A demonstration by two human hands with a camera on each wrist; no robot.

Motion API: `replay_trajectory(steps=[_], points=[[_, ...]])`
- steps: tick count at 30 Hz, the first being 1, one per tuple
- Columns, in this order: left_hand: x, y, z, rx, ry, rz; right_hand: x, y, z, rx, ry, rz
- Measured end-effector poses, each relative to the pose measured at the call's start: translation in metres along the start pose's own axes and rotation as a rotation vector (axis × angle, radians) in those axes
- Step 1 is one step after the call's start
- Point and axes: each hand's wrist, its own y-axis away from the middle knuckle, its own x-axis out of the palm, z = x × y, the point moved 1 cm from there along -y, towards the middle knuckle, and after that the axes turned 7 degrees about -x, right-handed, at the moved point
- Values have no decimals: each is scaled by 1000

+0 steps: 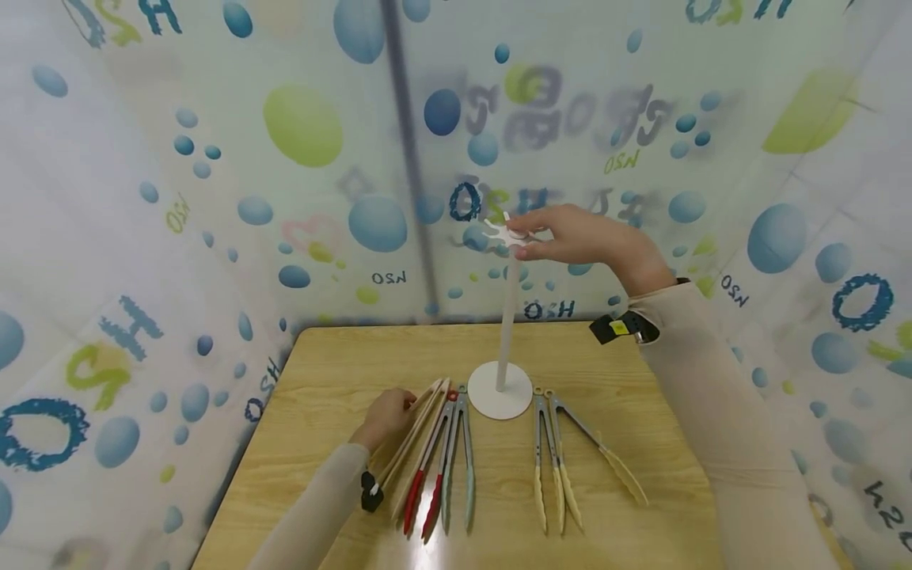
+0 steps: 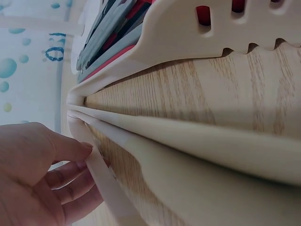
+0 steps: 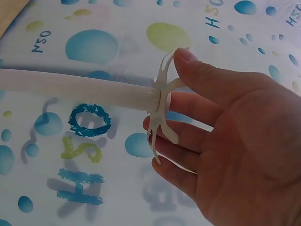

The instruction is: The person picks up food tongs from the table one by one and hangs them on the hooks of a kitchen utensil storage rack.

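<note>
A white stand (image 1: 508, 317) with a round base and a hooked top stands upright on the table. My right hand (image 1: 573, 233) holds that hooked top; in the right wrist view the thumb lies on one hook (image 3: 170, 84) and the fingers are behind others. Low on the left, my left hand (image 1: 385, 419) pinches the upper end of cream tongs (image 2: 106, 181) between thumb and fingers. Beside these lie more cream tongs (image 2: 188, 28) with slots, red-tipped tongs (image 1: 412, 499) and grey-green tongs (image 1: 469, 491).
To the right of the stand's base lie pale yellow-tipped tongs (image 1: 559, 475), with one pair spread wide. The wooden table (image 1: 342, 356) ends at a patterned curtain (image 1: 321, 229) behind and at the sides. Dark straps with small devices circle both wrists.
</note>
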Motion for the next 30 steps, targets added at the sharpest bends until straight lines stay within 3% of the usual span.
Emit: replay_trajectory(steps=[5, 14, 22, 30], points=[[-2, 1, 1, 6, 0, -8, -4, -1, 0, 0, -19, 20], [-13, 3, 2, -3, 77, -44, 0, 3, -5, 33, -68, 0], [-33, 3, 0, 11, 78, -109, 3, 4, -4, 31, -63, -28], [-52, 2, -6, -18, 169, -139, 4, 2, -1, 52, -36, -33]])
